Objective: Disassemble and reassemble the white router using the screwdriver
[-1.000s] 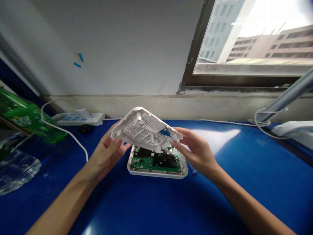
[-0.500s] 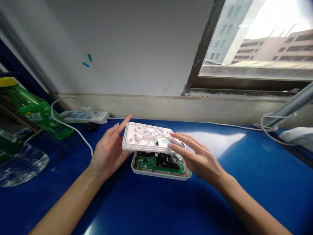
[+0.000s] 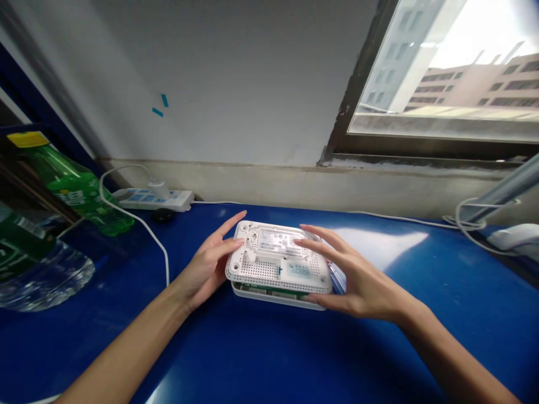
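A white plastic back cover [image 3: 266, 268], with vent holes, a label and screw holes, lies slightly askew over a white casing base [image 3: 273, 300]. Through the gap at the front a strip of green circuit board [image 3: 290, 293] shows; the rest of the board is hidden. My left hand [image 3: 208, 266] holds the cover's left end, thumb on top and index finger stretched along the far side. Curved over the right end is my right hand [image 3: 357, 275], its fingertips on the cover and its thumb at the front edge by the gap. Something blue and clear [image 3: 337, 278] partly shows beneath that hand.
On the left stand a green bottle [image 3: 80, 188] with a yellow cap and a large clear bottle [image 3: 46, 275]. A power strip [image 3: 181, 200] with a plugged charger lies by the wall, a black object [image 3: 163, 215] before it. White cable [image 3: 467, 221] loops around a metal post at right.
The cover has come down from a raised tilt onto the base, hiding most of the board. My left thumb now rests on it, and my right thumb has come to the front edge.
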